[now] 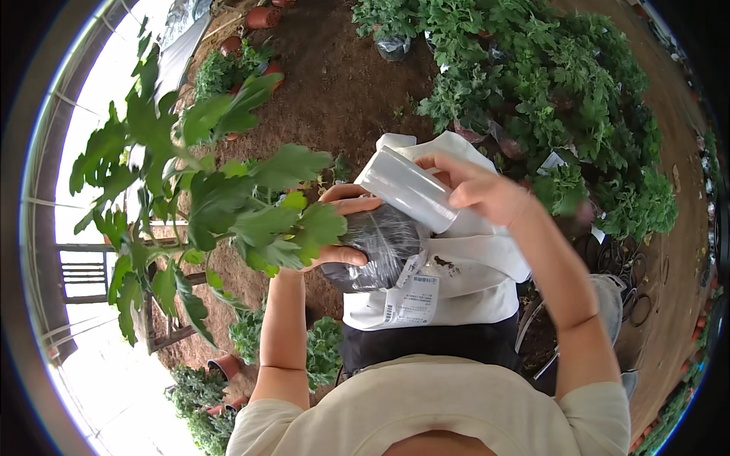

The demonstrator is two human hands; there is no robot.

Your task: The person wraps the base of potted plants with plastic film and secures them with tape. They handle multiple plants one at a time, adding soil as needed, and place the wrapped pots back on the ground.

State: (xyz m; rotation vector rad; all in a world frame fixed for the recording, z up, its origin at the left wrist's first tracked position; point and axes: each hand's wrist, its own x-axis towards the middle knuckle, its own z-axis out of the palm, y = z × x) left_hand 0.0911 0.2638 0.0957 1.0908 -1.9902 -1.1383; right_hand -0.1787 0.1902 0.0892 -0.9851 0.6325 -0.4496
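A leafy green plant [228, 211] lies sideways, its foliage pointing left and its root ball [370, 251] wrapped in black and clear plastic. My left hand [345, 228] grips that wrapped base, fingers above and thumb below, partly hidden by leaves. In my right hand [479, 188] is a roll of clear stretch film [408, 188], held at its right end and touching or close over the root ball. A printed label [413, 299] hangs from the wrapped base. Beneath lies a white cloth [479, 285] over my lap, with a small patch of dark soil on it.
Many wrapped potted plants [536, 85] crowd the ground at the upper right. Terracotta-coloured plastic pots [262, 18] lie at the upper left. More green plants [199, 393] stand at the lower left, near a wooden frame [151, 308]. Dark looped tubing [627, 279] lies to the right.
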